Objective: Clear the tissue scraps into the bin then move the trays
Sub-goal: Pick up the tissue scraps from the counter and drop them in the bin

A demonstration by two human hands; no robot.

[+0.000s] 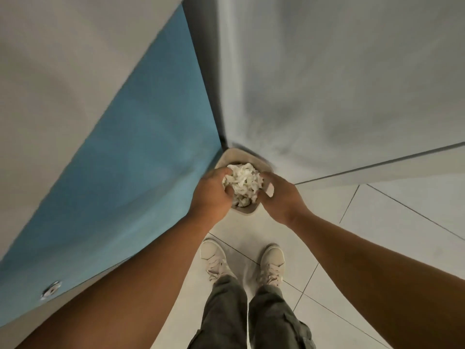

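Seen on my remote feed from the head camera: a person stands over a small beige bin point(245, 211) tucked into a corner, both bare arms stretched down toward it. A loose white wad of tissue scraps point(242, 183) sits directly over the bin's mouth, cupped between the two hands. The left hand point(210, 195) curls round the wad from the bin's left side, fingers bent inward against the paper and slightly blurred. The right hand point(279, 197) closes on it from the bin's right side, fingers wrapped in the same way. Only slivers of the bin show, at its far rim beyond the wad and its near rim between the wrists. I cannot tell whether the scraps touch that rim or hang just above it. On the near side of the bin, a pair of pale laced shoes point(273, 263) stands on the light tiled floor point(377, 222), toes pointing at the bin, with olive cargo trousers point(226, 311) above them. A blue wall panel point(151, 147) runs away to the bin's left and meets a grey wall point(327, 84) that rises behind the bin and to its right. Well to the bin's left, at the blue panel's lower edge, is a small round metal fitting point(51, 289).
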